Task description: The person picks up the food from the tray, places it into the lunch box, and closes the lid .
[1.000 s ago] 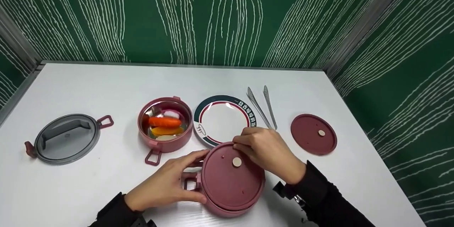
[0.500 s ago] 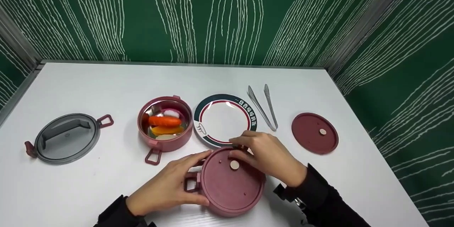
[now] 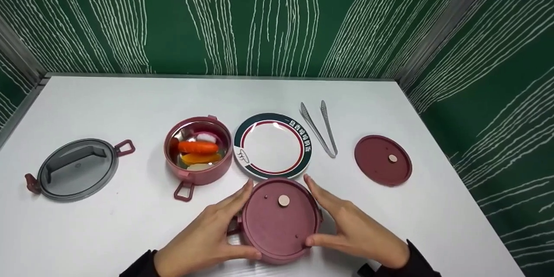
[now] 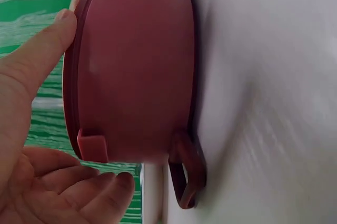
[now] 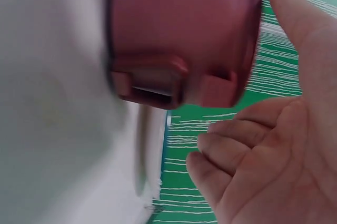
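A round dusty-red pot (image 4: pixel 137 71) stands upright with a matching lid (image 3: pixel 277 229) on it, a pale round knob on top. My left hand (image 3: pixel 212 229) lies along its left side, thumb touching the lid's edge and other fingers loosely bent near the handle (image 4: pixel 189 176). On the opposite side, my right hand (image 3: pixel 355 229) is spread, its thumb at the lid's lower right edge. The right wrist view has its fingers (image 5: pixel 237 139) apart from the pot wall, below a folded side handle (image 5: pixel 152 84).
Behind stand a second red pot (image 3: pixel 207 177) holding an orange carrot (image 3: pixel 198 147) and other food pieces, and a dark-rimmed plate (image 3: pixel 272 147). Metal tongs (image 3: pixel 318 132) lie beyond. A red lid (image 3: pixel 383 160) rests at right, a grey handled lid (image 3: pixel 78 171) at left.
My right hand has left the lid's far edge and moved to the pot's right side, its fingers spreading. The lid, earlier slightly askew, now sits level. My left hand stays by the pot.
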The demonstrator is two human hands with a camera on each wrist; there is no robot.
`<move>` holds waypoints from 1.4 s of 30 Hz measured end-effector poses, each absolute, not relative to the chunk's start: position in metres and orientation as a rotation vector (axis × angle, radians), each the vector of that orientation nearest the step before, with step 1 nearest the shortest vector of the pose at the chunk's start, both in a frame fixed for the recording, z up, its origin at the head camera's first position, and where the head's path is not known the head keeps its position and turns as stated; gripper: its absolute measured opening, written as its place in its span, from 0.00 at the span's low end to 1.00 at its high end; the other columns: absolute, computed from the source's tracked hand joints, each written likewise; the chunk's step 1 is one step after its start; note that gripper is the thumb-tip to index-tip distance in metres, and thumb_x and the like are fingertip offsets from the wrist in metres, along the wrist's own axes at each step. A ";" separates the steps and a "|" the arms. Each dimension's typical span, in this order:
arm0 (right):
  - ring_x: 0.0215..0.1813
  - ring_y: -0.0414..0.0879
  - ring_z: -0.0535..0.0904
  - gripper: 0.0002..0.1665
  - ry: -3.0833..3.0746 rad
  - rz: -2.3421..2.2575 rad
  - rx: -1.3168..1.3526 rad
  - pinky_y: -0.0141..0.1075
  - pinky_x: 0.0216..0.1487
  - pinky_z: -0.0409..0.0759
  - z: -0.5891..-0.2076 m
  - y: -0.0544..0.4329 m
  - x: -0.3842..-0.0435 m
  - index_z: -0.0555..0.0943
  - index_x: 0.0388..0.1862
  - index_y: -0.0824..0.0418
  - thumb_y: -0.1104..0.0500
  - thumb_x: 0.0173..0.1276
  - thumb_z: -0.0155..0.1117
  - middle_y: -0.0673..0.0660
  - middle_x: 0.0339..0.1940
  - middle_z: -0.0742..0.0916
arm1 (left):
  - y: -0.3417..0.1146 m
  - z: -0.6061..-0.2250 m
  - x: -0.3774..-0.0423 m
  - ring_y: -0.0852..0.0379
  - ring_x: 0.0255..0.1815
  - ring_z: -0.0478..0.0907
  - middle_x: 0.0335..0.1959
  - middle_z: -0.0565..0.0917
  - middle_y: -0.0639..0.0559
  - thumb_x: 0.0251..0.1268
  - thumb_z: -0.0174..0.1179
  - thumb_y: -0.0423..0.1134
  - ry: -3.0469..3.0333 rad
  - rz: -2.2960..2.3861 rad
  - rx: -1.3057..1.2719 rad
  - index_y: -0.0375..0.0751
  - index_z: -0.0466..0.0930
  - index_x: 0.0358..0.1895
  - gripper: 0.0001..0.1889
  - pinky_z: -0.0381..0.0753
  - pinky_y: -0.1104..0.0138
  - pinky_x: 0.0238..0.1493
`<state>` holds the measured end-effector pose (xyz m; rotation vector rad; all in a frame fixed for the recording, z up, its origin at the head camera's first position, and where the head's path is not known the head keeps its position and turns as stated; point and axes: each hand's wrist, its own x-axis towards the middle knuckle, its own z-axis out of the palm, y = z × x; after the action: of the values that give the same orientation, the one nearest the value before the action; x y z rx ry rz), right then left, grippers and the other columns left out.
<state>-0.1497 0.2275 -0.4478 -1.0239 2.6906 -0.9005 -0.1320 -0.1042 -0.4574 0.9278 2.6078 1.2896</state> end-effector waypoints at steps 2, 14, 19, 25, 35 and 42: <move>0.80 0.49 0.61 0.64 2.659 -0.928 -1.031 0.43 0.75 0.67 -0.452 0.228 -0.149 0.48 0.86 0.53 0.38 0.62 0.74 0.52 0.84 0.60 | -0.103 -0.458 -0.131 0.53 0.78 0.61 0.81 0.59 0.45 0.47 0.75 0.65 2.600 1.299 0.927 0.43 0.51 0.83 0.62 0.65 0.54 0.75; 0.81 0.49 0.59 0.66 2.589 -1.018 -1.075 0.35 0.77 0.62 -0.460 0.229 -0.150 0.49 0.86 0.54 0.41 0.58 0.77 0.53 0.84 0.61 | -0.100 -0.461 -0.132 0.55 0.76 0.66 0.78 0.66 0.47 0.43 0.76 0.65 2.627 1.363 0.900 0.46 0.59 0.81 0.60 0.67 0.55 0.73; 0.80 0.49 0.61 0.66 2.599 -1.000 -1.083 0.38 0.76 0.64 -0.460 0.230 -0.151 0.50 0.86 0.54 0.40 0.58 0.77 0.52 0.83 0.63 | -0.099 -0.461 -0.132 0.56 0.74 0.68 0.77 0.68 0.51 0.42 0.76 0.66 2.623 1.373 0.863 0.49 0.60 0.81 0.60 0.69 0.55 0.72; 0.80 0.48 0.62 0.65 2.594 -1.000 -1.082 0.40 0.74 0.67 -0.460 0.230 -0.152 0.51 0.85 0.54 0.41 0.58 0.77 0.51 0.82 0.64 | -0.099 -0.462 -0.132 0.56 0.73 0.70 0.76 0.70 0.53 0.41 0.76 0.67 2.620 1.378 0.839 0.49 0.61 0.81 0.60 0.71 0.54 0.72; 0.81 0.49 0.58 0.70 2.563 -1.029 -1.008 0.40 0.76 0.65 -0.466 0.231 -0.149 0.44 0.86 0.50 0.41 0.57 0.78 0.50 0.84 0.59 | -0.100 -0.464 -0.131 0.57 0.74 0.67 0.77 0.68 0.52 0.41 0.78 0.66 2.603 1.385 0.834 0.48 0.58 0.81 0.62 0.69 0.55 0.73; 0.78 0.49 0.66 0.71 2.637 -0.985 -1.051 0.42 0.74 0.69 -0.467 0.235 -0.145 0.45 0.86 0.51 0.38 0.55 0.78 0.52 0.81 0.65 | -0.100 -0.467 -0.131 0.56 0.74 0.68 0.77 0.68 0.53 0.45 0.78 0.64 2.582 1.402 0.882 0.49 0.51 0.83 0.63 0.70 0.56 0.72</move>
<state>-0.1453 0.2355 -0.4665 -1.0505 2.6371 -0.9851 -0.1309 -0.1000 -0.4674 0.8825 2.5823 1.4022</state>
